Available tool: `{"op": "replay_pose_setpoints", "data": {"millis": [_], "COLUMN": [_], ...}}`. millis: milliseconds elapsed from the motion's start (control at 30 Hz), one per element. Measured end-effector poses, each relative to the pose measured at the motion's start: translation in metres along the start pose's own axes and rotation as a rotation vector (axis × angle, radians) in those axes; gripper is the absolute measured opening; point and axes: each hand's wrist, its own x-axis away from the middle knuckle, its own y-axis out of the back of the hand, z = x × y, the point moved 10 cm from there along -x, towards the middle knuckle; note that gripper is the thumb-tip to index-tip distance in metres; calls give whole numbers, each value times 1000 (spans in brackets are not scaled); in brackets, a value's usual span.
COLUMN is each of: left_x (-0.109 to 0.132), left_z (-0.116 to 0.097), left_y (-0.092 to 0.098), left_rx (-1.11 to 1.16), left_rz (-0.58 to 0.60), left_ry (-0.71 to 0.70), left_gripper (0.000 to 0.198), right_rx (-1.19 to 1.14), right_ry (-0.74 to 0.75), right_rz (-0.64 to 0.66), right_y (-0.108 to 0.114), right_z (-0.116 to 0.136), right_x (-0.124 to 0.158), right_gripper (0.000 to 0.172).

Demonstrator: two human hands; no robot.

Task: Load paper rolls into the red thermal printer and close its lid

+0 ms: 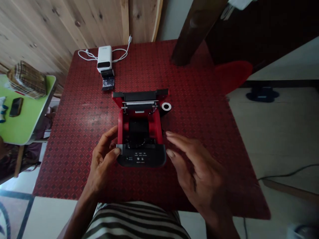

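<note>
A red and black label printer (142, 157) sits on the table in front of me, its lid (139, 96) tipped up and back. Inside the bay lies a dark roll (138, 129). My left hand (103, 159) grips the printer's left side, thumb on the front panel's corner and fingers along the red wall. Just off the right side, my right hand (196, 162) is open, fingers and thumb apart, holding nothing. Behind the printer's right side stands a black roll with a white ring-shaped end (166, 106), partly hidden by the printer.
The table (82, 156) has a red patterned cover. At its back left is a white device (104, 57) with a white cable (122, 56) and a dark strip (108, 81). A dark post (190, 36) rises at the back. A green table (30, 122) stands left, carrying a phone (16, 107) and plaid bag (28, 78).
</note>
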Motion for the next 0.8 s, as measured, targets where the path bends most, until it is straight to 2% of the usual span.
{"op": "replay_pose_setpoints", "data": {"millis": [100, 167, 200, 300, 400, 500, 633, 733, 800], "left_x": [-2, -2, -3, -4, -6, -7, -9, -10, -11], "left_z": [-2, -3, -2, 3, 9, 12, 13, 12, 11], "left_y": [1, 1, 0, 0, 1, 2, 3, 3, 3], "left_rx": [-58, -81, -83, -75, -55, -32, -38, -51, -44], "left_rz": [-20, -21, -18, -12, 11, 35, 33, 29, 24], "left_ry": [-88, -154, -181, -216, -201, -188, -163, -149, -148], "left_gripper": [50, 52, 54, 56, 56, 55, 55, 56, 56], "right_rx": [109, 223, 285, 432, 496, 508, 503, 504, 473], "right_ry": [205, 275, 265, 110, 23, 28, 71, 87, 136], "right_rz": [83, 233, 341, 699, 856, 885, 816, 717, 593], "right_y": [-18, -46, -63, -106, -121, -125, -121, -113, -99], "right_z": [26, 37, 39, 32, 32, 30, 24, 26, 37], "right_x": [-31, -52, -62, -80, -90, -92, -90, -88, -85], "right_gripper": [28, 29, 29, 31, 37, 44, 41, 28, 23]}}
